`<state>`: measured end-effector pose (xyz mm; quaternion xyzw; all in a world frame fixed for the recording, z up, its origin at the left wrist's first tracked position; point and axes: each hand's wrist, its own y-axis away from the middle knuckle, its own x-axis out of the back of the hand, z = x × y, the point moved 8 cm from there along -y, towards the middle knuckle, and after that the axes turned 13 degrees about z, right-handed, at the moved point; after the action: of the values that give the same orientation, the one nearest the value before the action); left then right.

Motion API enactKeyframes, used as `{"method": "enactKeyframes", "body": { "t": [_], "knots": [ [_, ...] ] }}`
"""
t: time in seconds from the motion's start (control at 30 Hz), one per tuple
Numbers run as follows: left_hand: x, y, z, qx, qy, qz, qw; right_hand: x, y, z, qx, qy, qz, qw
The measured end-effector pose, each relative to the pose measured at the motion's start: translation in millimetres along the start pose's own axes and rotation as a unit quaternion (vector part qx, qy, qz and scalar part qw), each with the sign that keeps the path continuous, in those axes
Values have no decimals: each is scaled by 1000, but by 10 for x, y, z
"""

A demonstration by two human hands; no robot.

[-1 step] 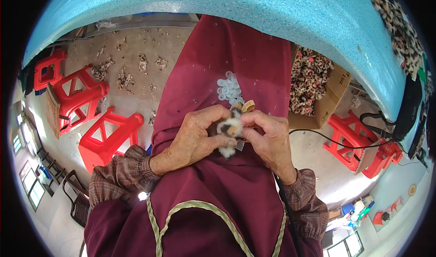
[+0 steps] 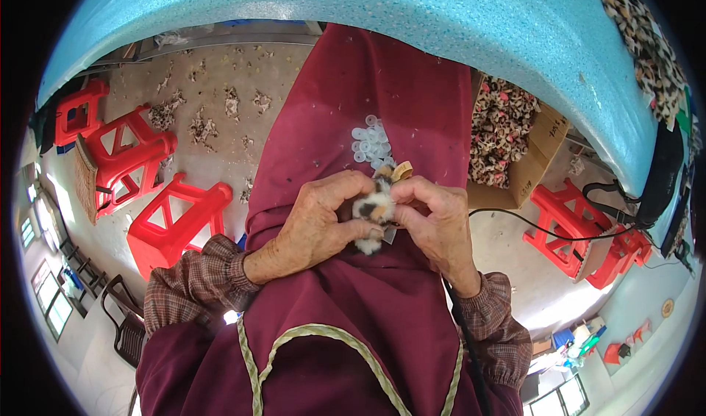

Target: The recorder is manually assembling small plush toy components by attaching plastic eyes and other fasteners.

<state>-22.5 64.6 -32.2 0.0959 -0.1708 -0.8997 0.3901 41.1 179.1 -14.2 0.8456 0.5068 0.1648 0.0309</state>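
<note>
Over my lap, a small plush toy [image 2: 373, 209] with white, black and orange-tan fur is held between both hands. My left hand [image 2: 305, 225] is closed on its left side, with the thumb across its lower part. My right hand [image 2: 435, 214] pinches its right side with thumb and forefinger. A stiff tan flap [image 2: 402, 171] sticks up at the toy's far end, and a small pale tag [image 2: 390, 235] shows below my right fingers. Just beyond the toy, a cluster of translucent plastic discs [image 2: 372, 142] lies on my maroon apron [image 2: 309, 148].
A blue speckled table edge [image 2: 353, 8] curves across the far side. At right stands a cardboard box [image 2: 540, 155] full of patterned plush pieces [image 2: 504, 129]; more plush pieces [image 2: 640, 41] lie on the table. Red stools [image 2: 176, 225] stand at left and right. Scraps [image 2: 202, 128] litter the floor.
</note>
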Motion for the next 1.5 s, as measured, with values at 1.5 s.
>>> {"method": "enactKeyframes", "body": {
  "t": [1.5],
  "knots": [
    [155,457,856,-500,-191,-8,845,48,267,-662,251,-24,29,967]
  ]
}}
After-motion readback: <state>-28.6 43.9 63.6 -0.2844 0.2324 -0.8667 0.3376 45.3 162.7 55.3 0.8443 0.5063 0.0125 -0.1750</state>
